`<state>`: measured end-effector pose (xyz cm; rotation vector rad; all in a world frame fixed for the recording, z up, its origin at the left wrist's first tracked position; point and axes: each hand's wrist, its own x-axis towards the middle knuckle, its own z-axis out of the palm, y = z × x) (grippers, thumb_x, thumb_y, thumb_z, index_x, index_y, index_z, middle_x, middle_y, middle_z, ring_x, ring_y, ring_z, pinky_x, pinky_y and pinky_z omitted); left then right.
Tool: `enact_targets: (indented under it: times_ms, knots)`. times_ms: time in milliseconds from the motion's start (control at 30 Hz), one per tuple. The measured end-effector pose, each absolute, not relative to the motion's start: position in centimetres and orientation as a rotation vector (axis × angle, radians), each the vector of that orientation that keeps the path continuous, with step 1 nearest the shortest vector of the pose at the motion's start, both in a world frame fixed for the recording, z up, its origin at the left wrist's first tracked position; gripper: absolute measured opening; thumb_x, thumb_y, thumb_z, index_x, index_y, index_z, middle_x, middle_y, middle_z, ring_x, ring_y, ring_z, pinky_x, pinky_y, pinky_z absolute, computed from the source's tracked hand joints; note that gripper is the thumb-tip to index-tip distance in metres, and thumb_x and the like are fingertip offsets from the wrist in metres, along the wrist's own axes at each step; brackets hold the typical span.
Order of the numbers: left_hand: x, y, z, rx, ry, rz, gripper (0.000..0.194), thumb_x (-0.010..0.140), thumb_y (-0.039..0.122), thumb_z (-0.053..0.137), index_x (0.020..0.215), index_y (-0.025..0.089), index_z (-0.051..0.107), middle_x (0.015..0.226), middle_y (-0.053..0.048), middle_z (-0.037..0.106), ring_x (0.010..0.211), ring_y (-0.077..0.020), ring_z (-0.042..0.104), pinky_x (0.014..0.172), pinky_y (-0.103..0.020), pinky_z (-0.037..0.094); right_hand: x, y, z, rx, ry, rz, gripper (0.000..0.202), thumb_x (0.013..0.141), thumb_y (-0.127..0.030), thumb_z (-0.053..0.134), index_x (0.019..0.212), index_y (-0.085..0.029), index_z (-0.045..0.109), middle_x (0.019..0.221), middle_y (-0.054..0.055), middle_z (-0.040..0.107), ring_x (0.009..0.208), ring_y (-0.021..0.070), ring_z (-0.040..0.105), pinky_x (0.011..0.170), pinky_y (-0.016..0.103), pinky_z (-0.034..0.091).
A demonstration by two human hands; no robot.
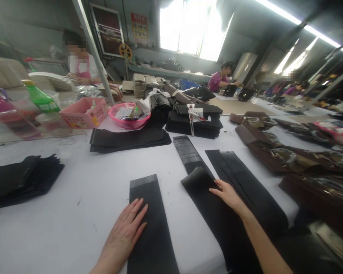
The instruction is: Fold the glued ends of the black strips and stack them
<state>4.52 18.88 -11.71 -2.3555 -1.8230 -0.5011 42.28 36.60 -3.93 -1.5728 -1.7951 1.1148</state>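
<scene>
My left hand (128,224) lies flat with its fingers stretched on a long black strip of leather-like material (153,224), whose far end carries a shinier band. My right hand (224,194) grips the edge of a second black strip (208,207), thumb and fingers closed on it, and its far corner is lifted and curled. Beneath that curl, another black strip (187,152) shows a glossy, wrinkled patch. Right of my right hand lies a further set of overlapping black strips (240,175) that hangs over the table's near edge.
A black stack (128,140) and a tied black bundle (198,120) lie behind the strips. Another black pile (23,179) is at left. A pink basin (128,121), a pink box (84,114) and a green bottle (40,97) stand behind. Brown bags (274,152) line the right. Several people work farther back.
</scene>
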Motion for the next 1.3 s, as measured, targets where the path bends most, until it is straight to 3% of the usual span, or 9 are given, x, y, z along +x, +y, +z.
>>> enact_targets:
  times_ms: [100,233,467,600,733,933,1133,1300]
  knots:
    - [4.6,18.9,-11.5,-2.381,-1.854,-0.551,0.046,0.092,0.036,0.048,0.138,0.027,0.045,0.147,-0.004,0.04,0.134,-0.0245,0.038,0.109,-0.041,0.038,44.5,35.5,-3.8,-1.653,-1.699,1.198,0.047,0.066,-0.05,0.076,0.098,-0.019,0.062,0.104,0.009,0.067,0.103,0.0309,0.061,0.085,0.037,0.05]
    - [4.5,18.9,-11.6,-2.406,-1.869,-0.584,0.047,0.093,0.037,0.048,0.138,0.026,0.045,0.147,-0.005,0.04,0.135,-0.0254,0.037,0.11,-0.043,0.037,48.0,33.0,-1.1,-1.634,-1.454,1.522,0.045,0.071,-0.051,0.073,0.103,-0.022,0.06,0.098,0.006,0.069,0.093,0.0261,0.065,0.077,0.033,0.053]
    - [4.2,19.1,-11.4,-2.44,-1.887,-0.698,0.049,0.093,0.04,0.047,0.138,0.022,0.042,0.142,-0.009,0.046,0.132,-0.0277,0.04,0.107,-0.047,0.04,50.7,32.2,-3.6,-1.804,-1.631,1.277,0.039,0.069,-0.054,0.071,0.078,-0.018,0.057,0.071,-0.001,0.059,0.068,0.0168,0.057,0.059,0.025,0.044]
    - [5.2,19.8,-9.2,-2.398,-1.938,-0.831,0.043,0.091,0.042,0.051,0.13,0.023,0.052,0.133,-0.009,0.053,0.128,-0.0297,0.044,0.107,-0.05,0.039,50.0,32.6,-4.8,-1.725,-1.66,1.304,0.039,0.073,-0.054,0.067,0.073,-0.019,0.05,0.065,-0.005,0.048,0.06,0.0112,0.046,0.053,0.022,0.036]
    - [8.4,22.2,-5.7,-2.595,-1.946,-0.767,0.034,0.091,0.037,0.052,0.122,0.024,0.058,0.125,-0.007,0.057,0.12,-0.0262,0.051,0.101,-0.042,0.046,49.3,32.5,-4.4,-1.721,-1.61,1.326,0.042,0.072,-0.056,0.067,0.068,-0.019,0.048,0.062,-0.005,0.045,0.057,0.0101,0.042,0.051,0.022,0.032]
    - [15.3,28.2,-3.8,-2.867,-2.017,-0.861,0.028,0.094,0.035,0.048,0.115,0.022,0.062,0.104,-0.007,0.065,0.09,-0.0201,0.064,0.08,-0.03,0.048,49.1,32.2,-4.0,-1.675,-1.599,1.326,0.042,0.072,-0.058,0.067,0.075,-0.019,0.052,0.07,-0.002,0.053,0.066,0.0142,0.05,0.057,0.024,0.04]
    - [19.8,32.5,-4.7,-2.689,-2.224,-1.139,0.026,0.088,0.041,0.056,0.098,0.019,0.066,0.092,-0.006,0.066,0.081,-0.0186,0.061,0.073,-0.028,0.043,49.3,31.7,-3.4,-1.625,-1.568,1.315,0.037,0.074,-0.053,0.069,0.08,-0.019,0.055,0.076,-0.001,0.057,0.072,0.0151,0.053,0.066,0.024,0.043]
    - [21.2,33.8,-5.1,-2.643,-2.308,-1.172,0.015,0.085,0.028,0.056,0.087,0.019,0.068,0.086,-0.004,0.065,0.077,-0.0167,0.059,0.071,-0.027,0.039,49.0,31.5,-3.4,-1.578,-1.579,1.308,0.036,0.076,-0.052,0.068,0.078,-0.019,0.056,0.076,-0.002,0.055,0.073,0.0149,0.053,0.068,0.024,0.043]
